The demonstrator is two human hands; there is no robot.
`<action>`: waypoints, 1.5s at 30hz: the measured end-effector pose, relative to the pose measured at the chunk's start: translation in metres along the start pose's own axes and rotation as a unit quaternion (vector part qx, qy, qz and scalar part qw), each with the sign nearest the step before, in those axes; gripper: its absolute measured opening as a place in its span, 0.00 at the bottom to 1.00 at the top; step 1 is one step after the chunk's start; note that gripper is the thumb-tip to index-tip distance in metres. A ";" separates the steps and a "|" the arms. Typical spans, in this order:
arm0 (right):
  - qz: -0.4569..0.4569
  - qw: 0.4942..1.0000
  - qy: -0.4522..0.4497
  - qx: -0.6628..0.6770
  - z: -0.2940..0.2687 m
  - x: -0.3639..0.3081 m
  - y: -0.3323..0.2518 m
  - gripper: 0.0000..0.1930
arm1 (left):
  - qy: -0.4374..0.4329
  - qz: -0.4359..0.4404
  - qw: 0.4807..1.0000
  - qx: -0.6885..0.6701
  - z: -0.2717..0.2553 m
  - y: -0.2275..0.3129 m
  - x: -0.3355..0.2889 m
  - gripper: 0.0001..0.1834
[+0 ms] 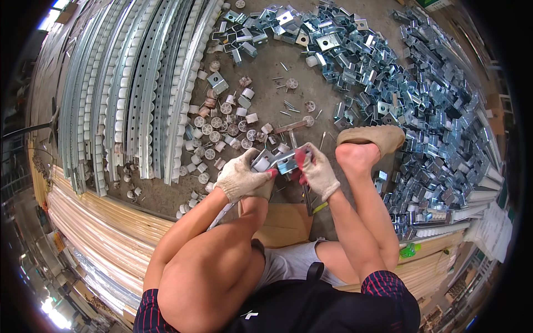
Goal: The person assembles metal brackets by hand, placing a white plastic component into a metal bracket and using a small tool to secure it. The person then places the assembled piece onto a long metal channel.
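Observation:
Both of my hands wear pale knitted gloves with reddish fingertips and meet in front of my knees. My left hand (240, 176) is closed round a small metal channel piece with a white roller (262, 162). Closed on a shiny metal bracket (287, 165) is my right hand (317, 171), its fingers bent over the bracket's right side. The two metal pieces are close together; whether they touch I cannot tell. Beyond my hands lies a hammer (290, 127), its handle running back toward me, partly hidden behind the bracket and my right hand.
Loose white rollers (215, 136) are scattered ahead on the left, with thin metal pins (290, 105) near them. Long roller rails (133, 83) lie at far left. Heaped metal brackets (355, 66) curve round the right side. Flat cardboard (283, 225) lies between my legs.

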State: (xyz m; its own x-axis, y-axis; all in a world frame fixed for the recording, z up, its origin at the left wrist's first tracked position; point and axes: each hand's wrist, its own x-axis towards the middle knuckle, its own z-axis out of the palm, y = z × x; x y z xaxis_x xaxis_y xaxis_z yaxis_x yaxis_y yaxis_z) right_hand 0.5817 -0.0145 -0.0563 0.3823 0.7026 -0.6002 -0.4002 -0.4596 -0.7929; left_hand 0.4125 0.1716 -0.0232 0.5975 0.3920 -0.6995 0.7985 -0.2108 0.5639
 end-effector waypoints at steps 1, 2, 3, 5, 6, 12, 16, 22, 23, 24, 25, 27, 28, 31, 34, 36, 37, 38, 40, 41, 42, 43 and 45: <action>-0.024 0.999 0.031 -0.001 -0.004 0.006 0.008 0.14 | -0.003 0.010 1.000 0.007 -0.001 0.001 0.000 0.39; -0.112 0.985 0.077 -0.102 -0.006 0.016 0.012 0.12 | -0.006 0.020 1.000 0.014 -0.002 0.003 0.000 0.39; -0.052 0.995 0.062 -0.062 -0.010 0.024 0.016 0.13 | -0.009 0.030 0.999 0.021 -0.002 0.003 0.001 0.39; -0.028 0.992 0.064 0.107 0.008 0.026 0.003 0.14 | -0.019 0.046 0.999 -0.012 -0.002 -0.003 0.003 0.39; -0.022 0.996 0.075 0.049 0.013 0.031 0.005 0.15 | -0.024 0.056 0.998 -0.028 -0.001 -0.003 0.004 0.38; 0.007 0.997 0.077 0.010 0.031 0.032 -0.020 0.17 | -0.027 0.023 0.999 0.009 -0.001 0.012 -0.003 0.33; -0.020 0.998 0.058 -0.007 0.019 0.044 -0.014 0.19 | -0.006 0.061 0.998 0.020 0.007 0.016 -0.004 0.32; -0.016 0.999 0.022 0.047 0.021 0.052 -0.011 0.21 | 0.026 0.069 0.996 0.042 0.004 0.020 -0.013 0.29; -0.015 0.998 0.013 0.055 0.022 0.052 -0.012 0.22 | 0.029 0.069 0.996 0.044 0.005 0.021 -0.016 0.30; -0.016 0.997 0.023 0.069 0.024 0.049 -0.012 0.22 | 0.032 0.070 0.996 0.046 0.006 0.022 -0.017 0.31; -0.016 0.996 0.034 0.082 0.025 0.044 -0.011 0.22 | 0.034 0.073 0.995 0.050 0.007 0.023 -0.019 0.30; -0.006 0.996 0.019 0.091 0.021 0.044 -0.009 0.23 | 0.038 0.080 0.994 0.058 0.008 0.025 -0.021 0.29; 0.003 0.996 -0.006 0.087 0.014 0.048 -0.008 0.23 | 0.036 0.085 0.994 0.058 0.009 0.024 -0.022 0.30; -0.011 0.996 -0.035 0.085 0.009 0.049 -0.004 0.25 | 0.031 0.093 0.994 0.056 0.011 0.022 -0.022 0.31; -0.003 0.995 -0.055 0.079 0.009 0.053 -0.006 0.25 | 0.021 0.079 0.995 0.049 0.006 0.025 -0.024 0.32; -0.001 0.995 -0.064 0.073 0.006 0.062 -0.005 0.25 | 0.008 0.054 0.998 0.044 0.002 0.030 -0.023 0.33; -0.007 0.996 -0.060 0.071 0.005 0.066 -0.001 0.26 | 0.011 0.059 0.997 0.038 0.003 0.029 -0.024 0.33; -0.014 0.996 -0.055 0.070 0.004 0.069 0.002 0.26 | 0.014 0.064 0.997 0.032 0.005 0.029 -0.024 0.33; -0.046 0.994 -0.072 0.061 0.001 0.070 0.006 0.27 | 0.013 0.067 0.997 0.018 0.006 0.027 -0.023 0.35; -0.062 0.993 -0.081 0.057 0.001 0.070 0.006 0.27 | 0.009 0.065 0.998 0.010 0.006 0.026 -0.023 0.37; -0.063 0.995 -0.073 0.038 0.001 0.071 0.006 0.27 | 0.005 0.062 0.998 0.001 0.005 0.024 -0.022 0.39; -0.064 0.996 -0.066 0.020 0.001 0.071 0.005 0.27 | 0.002 0.061 0.998 0.003 0.005 0.024 -0.022 0.39; -0.060 0.996 -0.057 -0.011 0.001 0.069 0.004 0.26 | -0.003 0.059 0.998 0.006 0.003 0.026 -0.021 0.39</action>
State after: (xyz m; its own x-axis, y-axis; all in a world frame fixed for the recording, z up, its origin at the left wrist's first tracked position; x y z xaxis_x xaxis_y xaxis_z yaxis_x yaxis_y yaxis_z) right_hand 0.6058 0.0327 -0.1012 0.3285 0.8102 -0.4854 -0.3384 -0.3789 -0.8614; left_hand 0.4204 0.1548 0.0049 0.6876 0.3582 -0.6316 0.7236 -0.2664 0.6368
